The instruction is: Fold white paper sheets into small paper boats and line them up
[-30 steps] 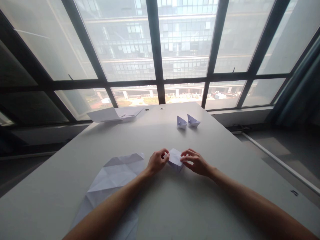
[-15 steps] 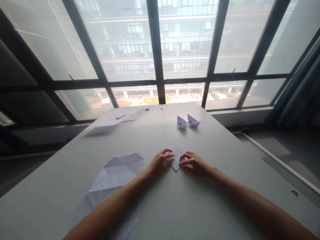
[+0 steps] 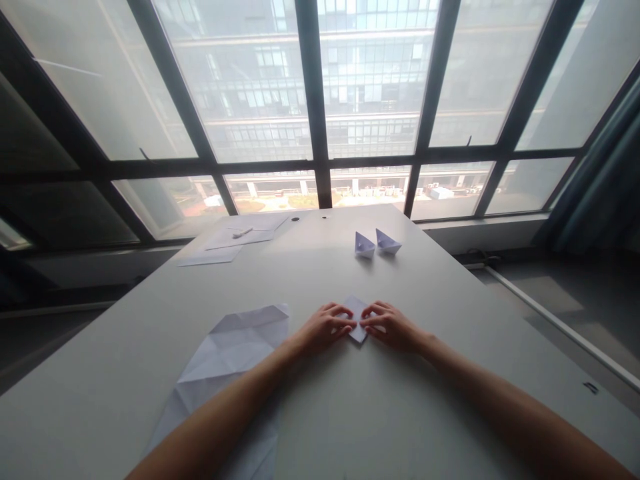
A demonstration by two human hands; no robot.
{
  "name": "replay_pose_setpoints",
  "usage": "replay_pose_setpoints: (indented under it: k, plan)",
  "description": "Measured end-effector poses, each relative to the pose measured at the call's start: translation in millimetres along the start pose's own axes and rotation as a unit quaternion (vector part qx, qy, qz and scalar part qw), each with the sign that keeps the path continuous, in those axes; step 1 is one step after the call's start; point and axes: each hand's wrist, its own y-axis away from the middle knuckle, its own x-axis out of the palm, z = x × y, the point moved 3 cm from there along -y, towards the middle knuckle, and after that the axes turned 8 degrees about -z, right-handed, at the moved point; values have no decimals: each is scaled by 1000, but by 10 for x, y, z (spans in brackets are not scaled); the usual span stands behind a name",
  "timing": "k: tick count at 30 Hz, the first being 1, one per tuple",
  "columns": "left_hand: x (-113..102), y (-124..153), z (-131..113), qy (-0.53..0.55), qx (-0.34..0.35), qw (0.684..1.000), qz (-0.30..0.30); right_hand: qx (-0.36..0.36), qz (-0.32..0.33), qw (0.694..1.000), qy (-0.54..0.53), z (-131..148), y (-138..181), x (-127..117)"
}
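Note:
A small diamond of folded white paper (image 3: 358, 307) lies on the table between my hands, one corner pointing toward me. My left hand (image 3: 327, 327) grips it from the left, thumb and fingers closed near its middle. From the right, my right hand (image 3: 390, 325) pinches it the same way, and the fingertips of both hands nearly meet. The fingers cover the paper's side corners. Beneath and beside my left forearm is a large creased sheet of white paper (image 3: 227, 350).
Two folded paper boats (image 3: 365, 245) stand side by side beyond my hands. Flat white sheets (image 3: 210, 256) lie at the back left, with a small white object (image 3: 243, 233) on top. The white table (image 3: 320, 273) reaches toward tall windows, and a blue curtain (image 3: 587, 167) hangs at right.
My left hand has moved right, further over the folded paper, which has shifted slightly right. At the back left, a sheet that was raised now lies flat.

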Motion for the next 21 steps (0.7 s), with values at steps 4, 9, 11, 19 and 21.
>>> replay_pose_setpoints:
  k: [4,9,11,19,21]
  plan:
    - [49,3,64,-23,-11,1000,-10,3,-9,1000,-26,-23,-1,9]
    - [98,16,100,-6,-6,1000,-6,20,-11,1000,-18,-39,-1,30]
    - [112,16,106,4,-12,1000,-3,15,-15,1000,-13,-22,5,22]
    - [63,5,49,-30,-29,999,-14,-5,28,999,-14,57,6,-11]
    - [48,7,35,-49,-28,998,-8,-4,36,999,-21,61,2,-12]
